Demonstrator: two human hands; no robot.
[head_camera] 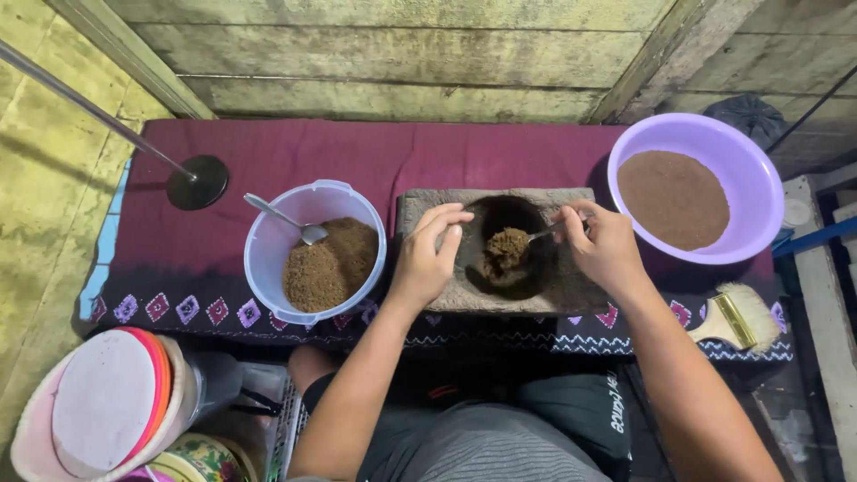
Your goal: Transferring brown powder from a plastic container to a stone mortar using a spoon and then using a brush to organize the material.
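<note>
A grey stone mortar [437,295] sits on the maroon cloth, its dark hollow holding a heap of coarse brown powder [505,247]. My right hand [605,245] grips a metal spoon [544,233] whose bowl is in that heap. My left hand [430,253] rests on the mortar's left rim, fingers curled, holding nothing that I can see. Left of the mortar stands a clear plastic tub [268,259] of brown granules with a second spoon [287,219] lying in it. A purple basin [745,161] of fine brown powder is at the right.
A paintbrush [736,319] with pale bristles lies at the cloth's front right. A black round stand base [197,182] with a metal pole is at the back left. Stacked coloured plates [107,402] sit low at the left. Wooden wall planks run behind.
</note>
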